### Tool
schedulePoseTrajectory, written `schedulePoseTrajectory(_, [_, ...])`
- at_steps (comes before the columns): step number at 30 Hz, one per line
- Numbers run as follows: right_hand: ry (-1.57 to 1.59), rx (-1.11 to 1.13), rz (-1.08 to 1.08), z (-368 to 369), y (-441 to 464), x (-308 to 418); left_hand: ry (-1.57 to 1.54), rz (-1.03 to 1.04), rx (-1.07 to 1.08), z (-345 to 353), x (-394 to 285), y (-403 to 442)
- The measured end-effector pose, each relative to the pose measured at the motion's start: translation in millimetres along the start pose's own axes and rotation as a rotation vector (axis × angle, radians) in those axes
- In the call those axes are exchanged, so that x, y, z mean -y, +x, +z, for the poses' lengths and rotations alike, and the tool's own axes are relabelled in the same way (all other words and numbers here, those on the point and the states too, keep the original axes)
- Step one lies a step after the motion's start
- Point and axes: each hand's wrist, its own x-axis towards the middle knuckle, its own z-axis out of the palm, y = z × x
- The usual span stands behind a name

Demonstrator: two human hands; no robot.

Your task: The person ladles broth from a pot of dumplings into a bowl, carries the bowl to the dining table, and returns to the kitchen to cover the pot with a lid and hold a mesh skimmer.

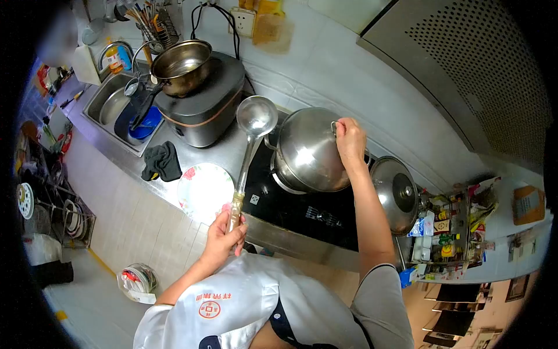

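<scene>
My left hand (225, 234) is closed round the handle of a metal ladle (256, 116), whose bowl points up and away from me. A white plate with a floral rim (204, 189) lies just beyond that hand, at the counter's front edge. With my right hand (350, 141) I grip the small handle of a domed steel lid (308, 145). The lid sits tilted over a steel pot (285, 177) on the black cooktop (279, 212). What is inside the pot is hidden.
Left of the cooktop, a rice cooker (200, 104) carries a small saucepan (181, 63). Beyond are a dark cloth (161, 161) and a sink (104, 107). A lidded pan (395, 195) stands right of the pot, near seasoning bottles (447, 238). A range hood (465, 64) overhangs the right.
</scene>
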Motion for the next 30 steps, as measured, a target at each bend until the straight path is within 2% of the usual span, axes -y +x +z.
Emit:
schedulePoseTrajectory(13, [-0.029,-0.131,-0.116,13,-4,-8,-0.030,-0.004,0.007,4,6,0])
schedulePoseTrajectory(30, [-0.042,-0.167,-0.181,11,-8,0,-0.043,-0.006,0.008,10,13,2])
